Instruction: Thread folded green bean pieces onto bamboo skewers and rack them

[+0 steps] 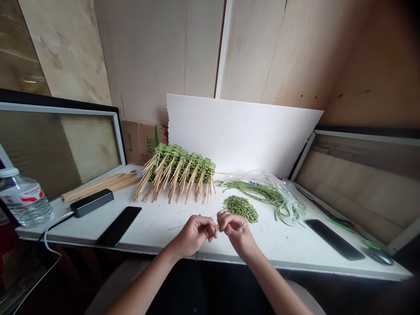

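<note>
My left hand (197, 234) is closed, with a thin bamboo skewer (175, 227) poking out faintly on its left side. A bit of green bean (197, 256) shows just below that hand. Touching or almost touching it, my right hand (234, 227) is pinched at the fingertips; what it grips is hidden. Right behind the right hand lies a heap of short-cut green beans (243, 208). Farther back, a stack of skewers threaded with green bean pieces (183, 162) has its bare stick ends (179, 179) pointing towards me.
Long uncut beans (259, 192) lie by a clear plastic bag (288, 201) at the right. Loose skewers (101, 186), a black box (92, 202), a phone (120, 225) and a water bottle (24, 201) occupy the left. A dark slab (334, 239) and a mouse (379, 253) sit far right.
</note>
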Demonstrator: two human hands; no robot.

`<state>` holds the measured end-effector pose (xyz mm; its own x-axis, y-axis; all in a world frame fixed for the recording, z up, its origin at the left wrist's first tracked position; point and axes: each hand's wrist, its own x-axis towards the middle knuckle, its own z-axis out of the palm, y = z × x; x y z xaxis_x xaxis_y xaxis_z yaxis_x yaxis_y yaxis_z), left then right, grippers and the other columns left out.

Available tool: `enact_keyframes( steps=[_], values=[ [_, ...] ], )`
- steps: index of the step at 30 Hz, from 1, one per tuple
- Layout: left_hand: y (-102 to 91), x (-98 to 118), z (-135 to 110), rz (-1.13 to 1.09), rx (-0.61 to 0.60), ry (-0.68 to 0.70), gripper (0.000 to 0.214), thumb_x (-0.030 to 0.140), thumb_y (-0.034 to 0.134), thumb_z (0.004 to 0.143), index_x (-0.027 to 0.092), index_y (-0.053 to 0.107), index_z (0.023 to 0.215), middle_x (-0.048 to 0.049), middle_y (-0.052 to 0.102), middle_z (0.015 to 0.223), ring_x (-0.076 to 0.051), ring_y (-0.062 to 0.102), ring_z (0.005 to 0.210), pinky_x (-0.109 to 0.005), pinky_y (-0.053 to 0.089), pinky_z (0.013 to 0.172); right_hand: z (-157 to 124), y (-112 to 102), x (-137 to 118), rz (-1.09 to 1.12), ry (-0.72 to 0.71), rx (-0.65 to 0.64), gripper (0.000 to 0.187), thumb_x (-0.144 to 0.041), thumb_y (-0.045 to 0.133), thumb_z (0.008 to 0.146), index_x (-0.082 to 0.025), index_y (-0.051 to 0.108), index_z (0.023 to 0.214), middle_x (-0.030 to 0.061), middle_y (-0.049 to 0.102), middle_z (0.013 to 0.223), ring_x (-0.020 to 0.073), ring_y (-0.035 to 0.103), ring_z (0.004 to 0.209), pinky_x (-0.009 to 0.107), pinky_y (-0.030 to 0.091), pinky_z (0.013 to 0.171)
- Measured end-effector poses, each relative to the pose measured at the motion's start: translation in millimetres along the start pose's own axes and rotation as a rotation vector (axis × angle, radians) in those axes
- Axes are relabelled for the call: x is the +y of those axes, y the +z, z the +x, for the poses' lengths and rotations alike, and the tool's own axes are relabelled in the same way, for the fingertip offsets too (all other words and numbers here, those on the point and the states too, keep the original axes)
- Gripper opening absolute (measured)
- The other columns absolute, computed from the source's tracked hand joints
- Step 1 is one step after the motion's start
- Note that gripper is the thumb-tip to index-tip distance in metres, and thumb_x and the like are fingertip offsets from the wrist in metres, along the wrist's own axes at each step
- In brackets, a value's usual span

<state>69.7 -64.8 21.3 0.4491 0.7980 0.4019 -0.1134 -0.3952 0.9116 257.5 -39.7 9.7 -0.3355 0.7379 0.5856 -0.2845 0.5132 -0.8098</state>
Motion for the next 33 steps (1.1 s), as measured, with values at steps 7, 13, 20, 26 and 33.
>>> enact_keyframes(
  steps=[7,13,20,26,33],
  values=[
    [-14.0,-14,6,0.003,0.144,-0.100,0.049,0.058,0.062,0.096,0.011,0.071,0.085,-0.0017,0.057,0.070,-0.010,0.044,0.059,-0.024,0.035,0.057,4,-36,18,-0.584,0.072,0.025,0.029,-0.053,0.073,0.089,-0.026,0.082,0.089,0.0068,0.068,0.078,0.0252,0.057,0.083,0.040,0.047,0.078],
    [-17.3,-14,5,0.211,0.217,-0.128,0.047,0.052,0.054,0.101,0.013,0.077,0.114,-0.0023,0.058,0.076,-0.014,0.048,0.065,-0.024,0.038,0.059,-4,-56,52,-1.036,0.077,0.010,0.037,-0.056,0.065,0.094,-0.025,0.083,0.084,0.0079,0.069,0.079,0.0281,0.056,0.087,0.042,0.047,0.079],
    [-15.1,-7,2,0.328,0.210,-0.091,0.042,0.043,0.051,0.104,0.017,0.069,0.132,-0.0083,0.068,0.099,-0.015,0.058,0.073,-0.026,0.049,0.069,-3,-64,54,-1.089,0.120,0.073,0.043,-0.057,0.061,0.096,-0.022,0.080,0.080,0.0079,0.073,0.081,0.0265,0.061,0.082,0.041,0.048,0.080],
    [-8.1,-11,2,0.330,0.212,-0.062,0.044,0.033,0.055,0.103,0.023,0.053,0.146,-0.0042,0.071,0.096,-0.012,0.055,0.063,-0.026,0.050,0.065,7,-42,21,-0.717,0.224,0.090,0.049,-0.059,0.051,0.100,-0.018,0.079,0.102,0.0097,0.078,0.089,0.0241,0.069,0.076,0.033,0.051,0.063],
    [-3.5,-10,1,0.442,0.224,0.003,0.039,0.023,0.059,0.099,0.023,0.061,0.138,-0.0049,0.076,0.096,-0.017,0.068,0.078,-0.029,0.055,0.077,8,-10,-19,-0.596,0.173,-0.001,0.032,-0.052,0.072,0.090,-0.022,0.081,0.090,0.0062,0.078,0.084,0.0212,0.071,0.080,0.030,0.049,0.063]
  ],
)
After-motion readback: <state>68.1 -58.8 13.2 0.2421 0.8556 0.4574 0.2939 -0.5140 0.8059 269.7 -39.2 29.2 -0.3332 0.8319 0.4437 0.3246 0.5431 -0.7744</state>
